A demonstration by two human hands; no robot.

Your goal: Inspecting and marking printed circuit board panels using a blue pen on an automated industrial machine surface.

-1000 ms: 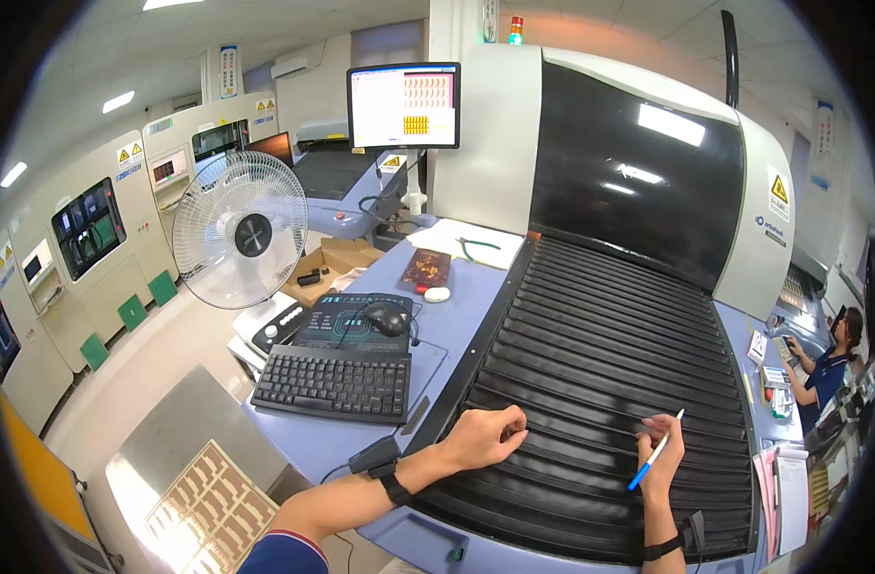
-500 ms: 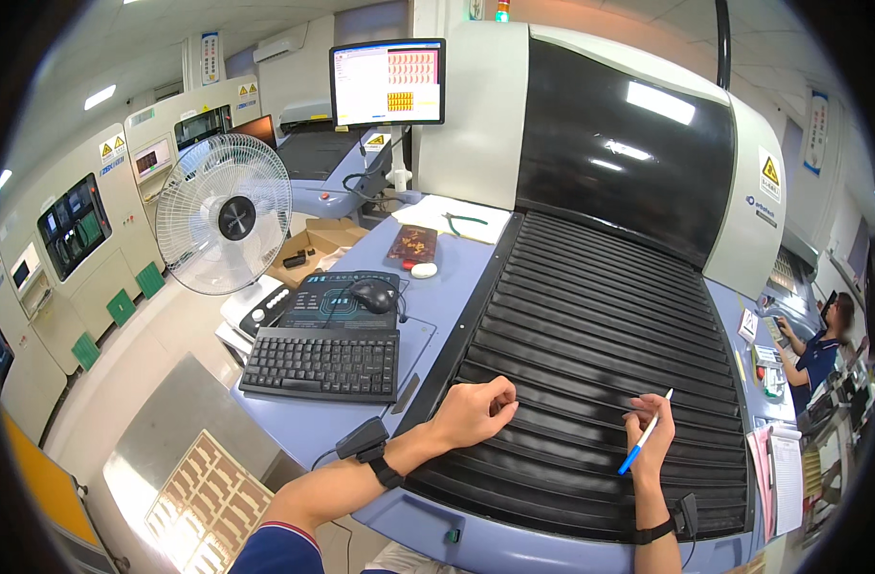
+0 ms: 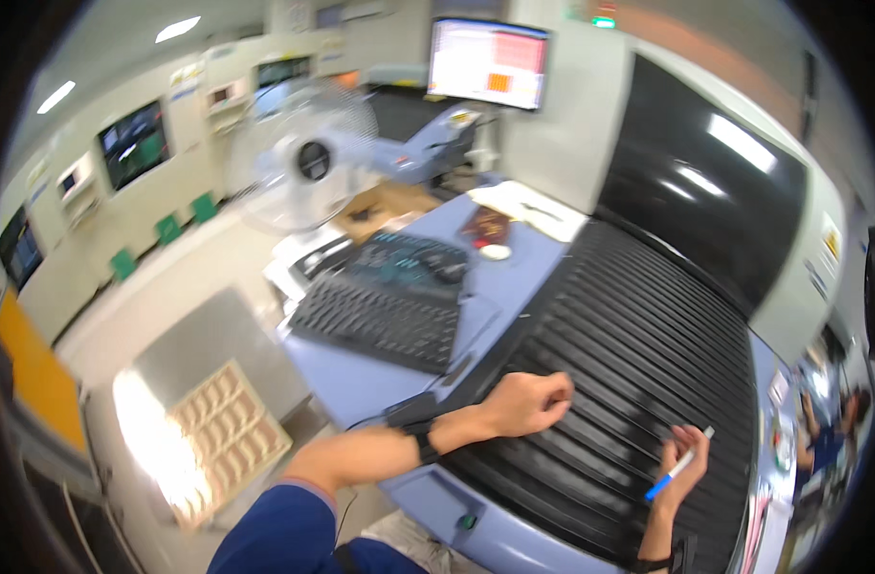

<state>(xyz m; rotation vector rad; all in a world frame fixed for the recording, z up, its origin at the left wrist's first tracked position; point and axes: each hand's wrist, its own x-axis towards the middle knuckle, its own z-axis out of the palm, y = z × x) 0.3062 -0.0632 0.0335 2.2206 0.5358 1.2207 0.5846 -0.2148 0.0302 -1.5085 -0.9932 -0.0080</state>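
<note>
My left hand [image 3: 528, 404] is over the left side of the black ribbed machine bed [image 3: 590, 354], fingers curled into a loose fist with nothing visible in it. A black band [image 3: 426, 442] with a dark block circles that wrist. Towards the bed's right side, my right hand [image 3: 682, 469] grips a white pen with a blue end [image 3: 681, 466]. The pen slants, its blue end pointing down and left. Another black band sits on the right wrist at the lower edge. Both hands appear above the slats; whether they touch them I cannot tell.
A keyboard [image 3: 375, 320], mouse [image 3: 444, 266] and reddish-brown board [image 3: 486, 227] lie on the blue ledge. Behind are a fan [image 3: 308, 158] and monitor [image 3: 488, 62]. At lower left, a patterned panel [image 3: 232, 435] rests on a metal surface. A co-worker [image 3: 830, 435] is at far right.
The view has swung left and tilted, so the scene shifts right and blurs. My left hand stays curled, and my right hand still holds the pen.
</note>
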